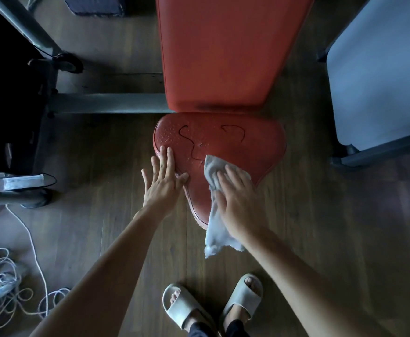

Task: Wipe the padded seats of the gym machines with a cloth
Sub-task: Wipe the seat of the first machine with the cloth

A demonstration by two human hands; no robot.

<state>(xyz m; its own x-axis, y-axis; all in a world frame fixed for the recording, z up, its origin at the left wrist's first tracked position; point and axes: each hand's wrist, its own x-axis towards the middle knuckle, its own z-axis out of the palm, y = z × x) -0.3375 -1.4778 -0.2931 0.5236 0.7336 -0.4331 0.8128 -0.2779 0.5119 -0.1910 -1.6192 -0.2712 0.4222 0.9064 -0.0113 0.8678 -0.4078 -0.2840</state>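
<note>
Your right hand (235, 198) lay flat on the cloth (213, 166), fingers nearly straight and pressing it onto the seat (255, 142) rather than bunching it; nothing was clenched. One end of the cloth showed beyond your fingertips, and the other hung off the seat's narrow near tip toward the floor (102, 154). Your left hand (162, 183) was spread and empty, palm down, its fingers resting on the seat's left edge (a brace, I would judge, not a second wiper).

The coming stroke turned on one thing. The seat ran away from you, narrow end nearest your feet and wide end against the backrest (223, 57), and your cloth hand sat on the near part, right of centre. The broad far half, with its dark squiggles (191, 148) and speckled patch, lay ahead of your fingers and somewhat left. The right hand was the one placed to reach it, so a push forward and across looked the natural move, with the left kept out of the path
</note>
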